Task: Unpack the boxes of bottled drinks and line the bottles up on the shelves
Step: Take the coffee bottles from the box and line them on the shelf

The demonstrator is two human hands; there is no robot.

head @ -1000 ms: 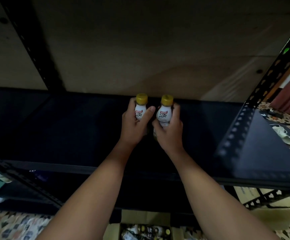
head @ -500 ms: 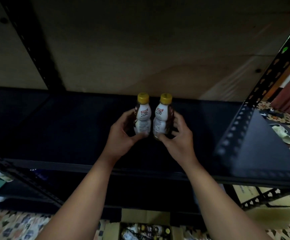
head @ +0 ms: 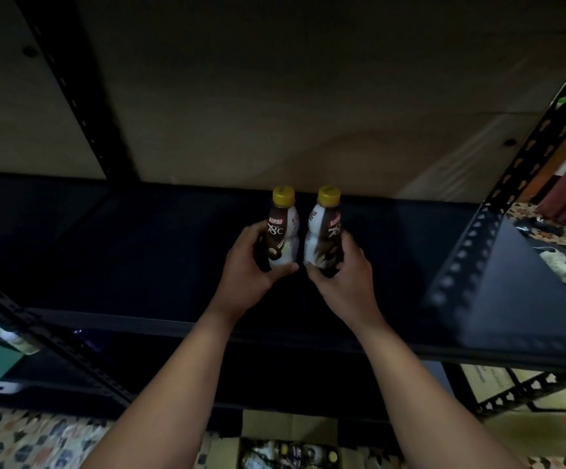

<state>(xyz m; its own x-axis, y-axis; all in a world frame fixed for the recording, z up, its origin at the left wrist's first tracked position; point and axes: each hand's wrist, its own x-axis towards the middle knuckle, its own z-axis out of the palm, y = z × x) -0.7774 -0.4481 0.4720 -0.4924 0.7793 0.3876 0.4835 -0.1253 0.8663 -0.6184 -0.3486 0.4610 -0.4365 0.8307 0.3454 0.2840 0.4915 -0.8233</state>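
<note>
You are looking down at a dark metal shelf (head: pixel 105 265) with both bare arms reaching forward onto it. Your left hand (head: pixel 246 269) curls around the lower body of the left bottle (head: pixel 281 231), thumb across its front near the base and fingers wrapped behind. Your right hand (head: pixel 345 275) grips the right bottle (head: pixel 323 231) in the same way, low on its body. Both bottles stand upright on the shelf, side by side and just apart, near the middle of the shelf and towards its back. Each has a yellow cap and a brown-and-white label; the left one reads "KOPIKO 78°C". Behind them rises a plain wooden back panel (head: pixel 308 113). A black perforated upright (head: pixel 498 211) slants down the right side of the rack, and another black upright (head: pixel 71 86) slants at the upper left. Below the shelf edge, at the bottom of the view between your forearms, an open cardboard box (head: pixel 290 431) sits on the patterned floor (head: pixel 31 441), with more bottles showing inside it. At the far right, a pale sandal (head: pixel 562 265) lies on the floor beyond the rack.
</note>
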